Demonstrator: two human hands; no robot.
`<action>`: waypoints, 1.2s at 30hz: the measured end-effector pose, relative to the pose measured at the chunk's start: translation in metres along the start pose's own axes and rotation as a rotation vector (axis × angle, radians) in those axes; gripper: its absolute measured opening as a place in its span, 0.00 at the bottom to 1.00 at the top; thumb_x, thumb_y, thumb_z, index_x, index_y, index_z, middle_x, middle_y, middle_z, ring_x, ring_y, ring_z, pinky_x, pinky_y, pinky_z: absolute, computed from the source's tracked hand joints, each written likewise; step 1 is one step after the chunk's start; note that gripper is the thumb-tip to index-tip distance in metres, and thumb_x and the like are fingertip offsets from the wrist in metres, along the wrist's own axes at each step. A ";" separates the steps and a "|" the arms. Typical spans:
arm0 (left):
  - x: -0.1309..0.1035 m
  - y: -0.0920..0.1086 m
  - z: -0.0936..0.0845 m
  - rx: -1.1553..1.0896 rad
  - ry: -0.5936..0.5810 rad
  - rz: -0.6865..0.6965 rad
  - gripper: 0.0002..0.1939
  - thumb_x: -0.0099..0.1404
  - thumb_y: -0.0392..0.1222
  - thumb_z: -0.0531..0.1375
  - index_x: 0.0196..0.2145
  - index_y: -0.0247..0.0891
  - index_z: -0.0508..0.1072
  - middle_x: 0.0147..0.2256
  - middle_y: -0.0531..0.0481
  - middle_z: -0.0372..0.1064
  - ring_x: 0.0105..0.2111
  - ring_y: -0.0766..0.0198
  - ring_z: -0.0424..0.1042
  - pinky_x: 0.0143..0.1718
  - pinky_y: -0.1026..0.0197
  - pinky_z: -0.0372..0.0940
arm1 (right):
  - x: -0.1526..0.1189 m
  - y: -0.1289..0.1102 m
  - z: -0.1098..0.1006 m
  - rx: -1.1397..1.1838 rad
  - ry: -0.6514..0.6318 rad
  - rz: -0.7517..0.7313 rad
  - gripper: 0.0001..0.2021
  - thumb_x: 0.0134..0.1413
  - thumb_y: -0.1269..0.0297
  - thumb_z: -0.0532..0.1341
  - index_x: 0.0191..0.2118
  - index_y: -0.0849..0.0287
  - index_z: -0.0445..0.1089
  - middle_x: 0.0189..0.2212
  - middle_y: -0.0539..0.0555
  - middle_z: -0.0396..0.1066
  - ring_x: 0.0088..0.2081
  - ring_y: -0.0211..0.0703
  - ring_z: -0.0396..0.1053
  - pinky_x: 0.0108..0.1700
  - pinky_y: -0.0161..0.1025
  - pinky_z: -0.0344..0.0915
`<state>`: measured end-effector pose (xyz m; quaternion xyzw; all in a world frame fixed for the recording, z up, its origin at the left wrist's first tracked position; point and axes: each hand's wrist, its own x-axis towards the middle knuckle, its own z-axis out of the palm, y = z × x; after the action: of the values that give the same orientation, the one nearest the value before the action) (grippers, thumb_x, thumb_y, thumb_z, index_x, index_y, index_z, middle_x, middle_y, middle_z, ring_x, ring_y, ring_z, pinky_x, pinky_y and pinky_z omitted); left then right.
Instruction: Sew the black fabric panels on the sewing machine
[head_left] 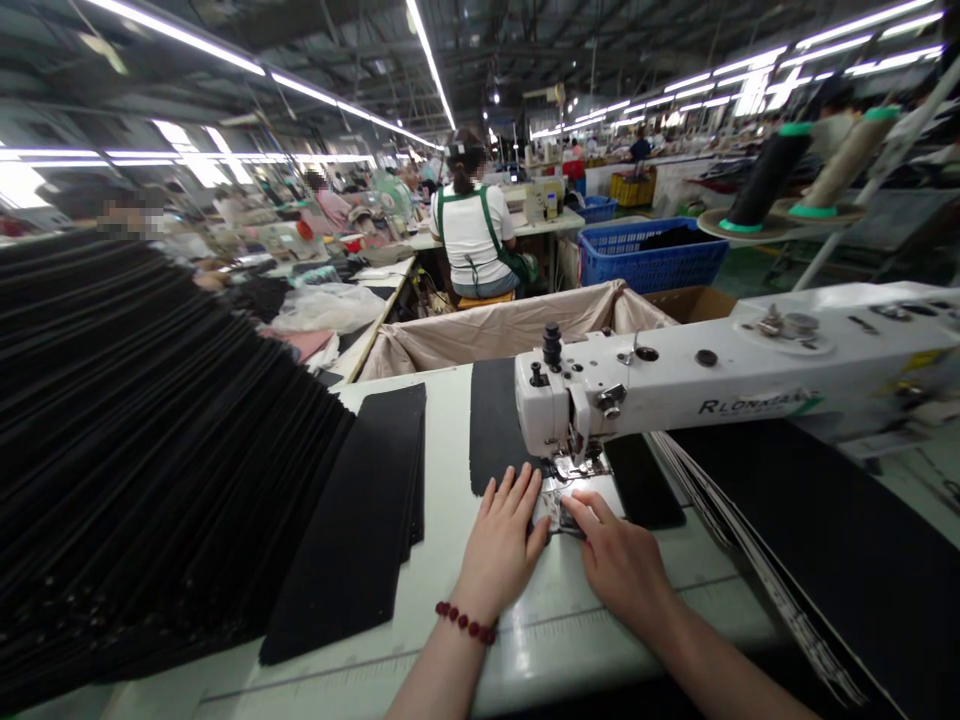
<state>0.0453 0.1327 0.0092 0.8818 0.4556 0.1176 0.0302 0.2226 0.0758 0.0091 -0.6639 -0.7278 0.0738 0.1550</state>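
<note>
A white sewing machine [660, 375] reaches in from the right, its needle area above a shiny metal plate [559, 505]. My left hand [504, 545] lies flat left of the plate, fingers spread, fingertips at the lower edge of a black fabric panel [495, 420]. It wears a dark red bead bracelet. My right hand [619, 555] rests at the plate's right side, index finger extended onto it and the other fingers bent. Nothing shows in its grasp. Black panels [360, 510] lie on the pale green table [555, 640] to the left.
A tall stack of black panels [150, 440] fills the left side. More panels [840, 520] lie at the right under the machine arm. Beyond the table are a cloth-lined bin [487, 335], a blue basket [652, 260] and a seated person [472, 235]. Thread cones [769, 180] stand upper right.
</note>
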 end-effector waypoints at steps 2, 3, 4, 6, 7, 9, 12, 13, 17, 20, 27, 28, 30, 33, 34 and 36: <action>0.000 0.000 0.000 0.006 0.003 -0.001 0.29 0.71 0.49 0.46 0.66 0.45 0.43 0.66 0.51 0.42 0.65 0.55 0.41 0.63 0.44 0.45 | 0.001 0.000 0.000 -0.004 -0.001 -0.001 0.27 0.52 0.75 0.50 0.59 0.50 0.59 0.57 0.51 0.61 0.42 0.41 0.71 0.38 0.36 0.66; 0.000 0.000 0.001 0.008 0.003 -0.002 0.29 0.71 0.49 0.46 0.66 0.45 0.43 0.66 0.51 0.41 0.65 0.55 0.41 0.64 0.44 0.45 | 0.001 0.000 0.000 -0.003 0.000 -0.002 0.28 0.52 0.75 0.51 0.59 0.50 0.59 0.57 0.51 0.61 0.43 0.41 0.71 0.38 0.36 0.66; 0.000 0.000 0.001 0.009 0.004 -0.005 0.29 0.71 0.49 0.46 0.66 0.45 0.43 0.66 0.51 0.41 0.65 0.55 0.41 0.64 0.44 0.44 | 0.001 0.000 0.000 -0.001 0.000 -0.004 0.28 0.52 0.76 0.51 0.59 0.50 0.59 0.57 0.51 0.61 0.43 0.41 0.71 0.39 0.36 0.66; 0.000 0.000 0.001 0.006 0.005 -0.008 0.30 0.70 0.49 0.47 0.66 0.46 0.42 0.66 0.51 0.41 0.65 0.55 0.41 0.64 0.43 0.44 | 0.001 0.000 0.000 0.004 0.002 -0.006 0.28 0.52 0.76 0.51 0.59 0.51 0.58 0.57 0.51 0.61 0.44 0.42 0.71 0.39 0.36 0.66; 0.000 0.000 0.001 0.001 0.008 -0.008 0.30 0.70 0.49 0.48 0.66 0.46 0.43 0.66 0.51 0.41 0.65 0.54 0.42 0.63 0.43 0.45 | 0.001 0.000 0.000 0.005 0.003 -0.005 0.28 0.52 0.76 0.51 0.59 0.51 0.58 0.57 0.51 0.61 0.44 0.42 0.71 0.39 0.36 0.66; 0.000 0.001 0.001 -0.013 0.014 -0.003 0.30 0.70 0.48 0.49 0.66 0.46 0.43 0.66 0.50 0.42 0.65 0.54 0.42 0.63 0.43 0.45 | 0.000 0.000 -0.001 0.005 0.001 -0.006 0.27 0.53 0.75 0.50 0.59 0.51 0.59 0.57 0.52 0.61 0.44 0.42 0.71 0.40 0.36 0.66; 0.000 0.001 0.000 -0.042 0.019 0.003 0.29 0.70 0.48 0.49 0.65 0.46 0.44 0.65 0.50 0.44 0.65 0.54 0.43 0.63 0.42 0.45 | 0.000 -0.001 -0.003 0.009 0.001 -0.007 0.26 0.54 0.75 0.50 0.59 0.51 0.59 0.57 0.53 0.61 0.44 0.42 0.71 0.41 0.36 0.66; 0.000 0.001 -0.001 -0.050 0.021 0.001 0.29 0.70 0.48 0.49 0.65 0.45 0.45 0.65 0.50 0.44 0.65 0.54 0.43 0.63 0.42 0.45 | 0.000 -0.002 -0.003 0.008 0.001 -0.006 0.26 0.54 0.75 0.51 0.59 0.52 0.59 0.57 0.53 0.62 0.44 0.42 0.71 0.41 0.36 0.66; -0.001 0.002 -0.003 -0.062 0.022 -0.016 0.29 0.69 0.49 0.49 0.65 0.44 0.46 0.65 0.49 0.44 0.65 0.54 0.42 0.63 0.42 0.44 | -0.001 -0.002 -0.002 -0.017 0.013 -0.012 0.26 0.54 0.75 0.51 0.58 0.52 0.60 0.56 0.54 0.62 0.43 0.42 0.71 0.39 0.35 0.67; -0.003 0.005 -0.005 -0.068 0.016 -0.022 0.29 0.69 0.50 0.49 0.65 0.44 0.47 0.65 0.50 0.44 0.65 0.54 0.42 0.64 0.44 0.43 | -0.002 0.000 0.001 -0.051 0.044 -0.030 0.24 0.55 0.74 0.50 0.58 0.52 0.60 0.56 0.53 0.63 0.41 0.42 0.72 0.34 0.36 0.67; -0.006 0.009 -0.008 -0.063 0.017 -0.053 0.29 0.70 0.53 0.47 0.64 0.43 0.49 0.65 0.51 0.45 0.65 0.56 0.44 0.64 0.47 0.42 | -0.004 0.004 0.003 -0.122 0.088 -0.062 0.22 0.57 0.71 0.51 0.57 0.50 0.61 0.54 0.51 0.65 0.33 0.40 0.73 0.25 0.35 0.64; -0.006 0.009 -0.008 -0.063 0.018 -0.053 0.29 0.70 0.53 0.47 0.64 0.43 0.49 0.65 0.51 0.45 0.65 0.56 0.44 0.64 0.47 0.42 | -0.004 0.004 0.003 -0.131 0.092 -0.064 0.22 0.57 0.71 0.51 0.56 0.51 0.61 0.53 0.51 0.65 0.32 0.40 0.73 0.24 0.35 0.63; -0.007 0.009 -0.008 -0.065 0.021 -0.051 0.29 0.70 0.53 0.46 0.64 0.43 0.49 0.65 0.50 0.45 0.64 0.56 0.44 0.64 0.47 0.42 | -0.004 0.003 0.003 -0.147 0.100 -0.069 0.21 0.58 0.70 0.51 0.56 0.52 0.62 0.53 0.51 0.65 0.32 0.41 0.72 0.23 0.36 0.63; -0.008 0.009 -0.008 -0.071 0.031 -0.050 0.28 0.70 0.53 0.46 0.64 0.43 0.50 0.65 0.50 0.46 0.64 0.56 0.44 0.64 0.47 0.42 | -0.004 0.002 0.004 -0.168 0.109 -0.072 0.21 0.57 0.70 0.51 0.56 0.52 0.62 0.53 0.52 0.65 0.31 0.41 0.72 0.23 0.36 0.62; -0.008 0.009 -0.008 -0.074 0.036 -0.052 0.28 0.69 0.53 0.46 0.64 0.43 0.51 0.65 0.50 0.46 0.64 0.55 0.44 0.64 0.47 0.42 | -0.005 0.002 0.004 -0.177 0.111 -0.071 0.21 0.57 0.71 0.51 0.56 0.52 0.61 0.53 0.52 0.65 0.31 0.41 0.72 0.22 0.36 0.61; -0.008 0.010 -0.011 -0.081 0.047 -0.056 0.27 0.69 0.53 0.48 0.63 0.43 0.53 0.64 0.49 0.48 0.64 0.54 0.45 0.63 0.47 0.42 | -0.005 0.002 0.004 -0.196 0.114 -0.068 0.22 0.57 0.71 0.50 0.56 0.51 0.61 0.53 0.51 0.65 0.31 0.40 0.71 0.22 0.35 0.60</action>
<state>0.0463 0.1197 0.0199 0.8637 0.4757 0.1560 0.0586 0.2234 0.0712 0.0040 -0.6541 -0.7435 -0.0408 0.1330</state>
